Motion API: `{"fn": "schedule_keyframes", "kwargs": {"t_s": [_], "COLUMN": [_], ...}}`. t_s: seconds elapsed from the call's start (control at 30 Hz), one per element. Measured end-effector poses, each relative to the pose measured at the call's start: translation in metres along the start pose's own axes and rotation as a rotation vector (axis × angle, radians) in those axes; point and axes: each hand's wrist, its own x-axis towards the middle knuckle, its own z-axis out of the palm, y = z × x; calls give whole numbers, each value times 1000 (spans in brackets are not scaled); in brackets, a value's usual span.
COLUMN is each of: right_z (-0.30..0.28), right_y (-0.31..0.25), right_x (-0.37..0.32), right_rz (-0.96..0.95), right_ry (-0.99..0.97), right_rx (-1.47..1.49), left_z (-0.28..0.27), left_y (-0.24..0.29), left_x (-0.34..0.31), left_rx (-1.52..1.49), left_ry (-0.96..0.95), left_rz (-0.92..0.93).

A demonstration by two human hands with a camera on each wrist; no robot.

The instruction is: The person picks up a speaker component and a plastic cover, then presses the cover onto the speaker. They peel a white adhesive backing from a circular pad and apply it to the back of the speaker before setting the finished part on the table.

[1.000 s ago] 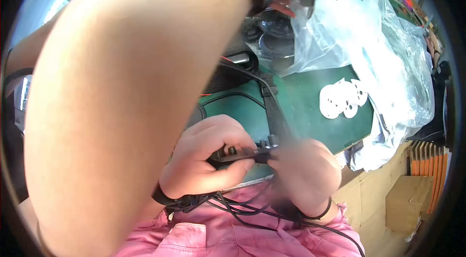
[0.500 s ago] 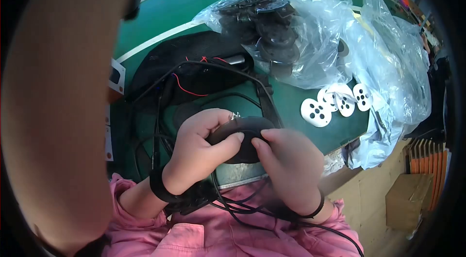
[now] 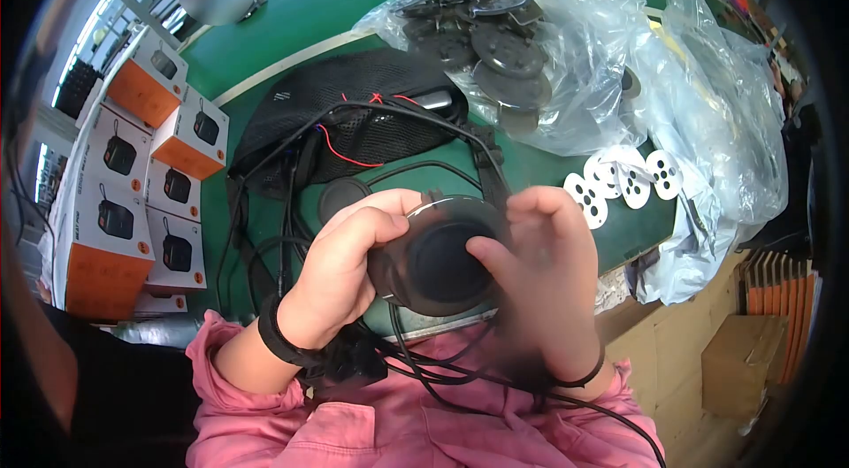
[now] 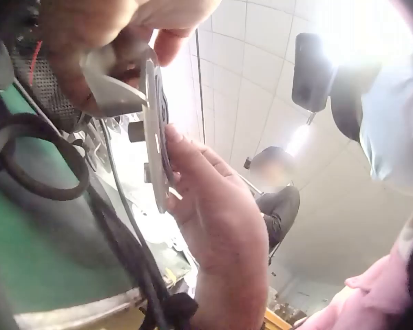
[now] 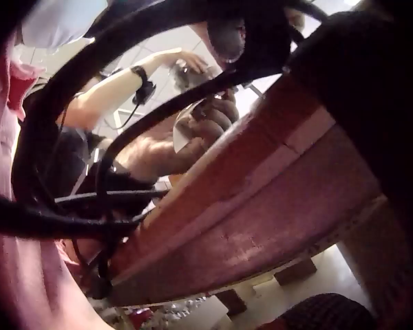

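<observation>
Just below centre, the left hand (image 3: 336,269) is gripping the dark disc (image 3: 442,266) by its rim, ideally bracing steadily while the loose-fingered right hand (image 3: 555,269) is thumbing its face.

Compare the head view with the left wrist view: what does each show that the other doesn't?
Only the head view: printed boxes at the left and a cardboard box at the right.
Only the left wrist view: the tiled ceiling.
Both: the disc, seen edge-on from the wrist, with the left hand and right hand at it, plus the mesh bag and green table.
</observation>
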Motion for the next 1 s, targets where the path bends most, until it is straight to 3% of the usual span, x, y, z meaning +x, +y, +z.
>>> {"fn": "schedule_keyframes", "kwargs": {"t_s": [0.03,0.1,0.23,0.37,0.47,0.77,0.83,0.9,0.93,1.0], "right_z": [-1,0,1,3,-3,-3,2,-1,2,-1], "right_y": [2,-6,-5,-10,-6,-5,-4,33,12,23], "right_x": [-1,4,12,14,16,16,14,12,6,-1], "right_rz": [-1,354,425,420,431,399,331,324,290,267], "right_ry": [-1,-165,-264,-320,-446,-411,-275,-362,-246,-288], "right_rx": [-1,377,677,782,627,638,626,615,712,699], "left_z": [-1,0,1,-6,-7,-8,-6,-10,-6,-8], "left_y": [0,0,1,3,5,5,16,24,35,61], "left_x": [1,1,4,6,6,7,6,11,12,18], "left_rx": [-23,-50,-80,-105,-88,266,295,324,277,324], "left_ry": [-16,-31,53,97,53,-15,-63,-17,17,138], "left_rz": [-6,-11,-32,21,17,23,-5,49,111,183]}}
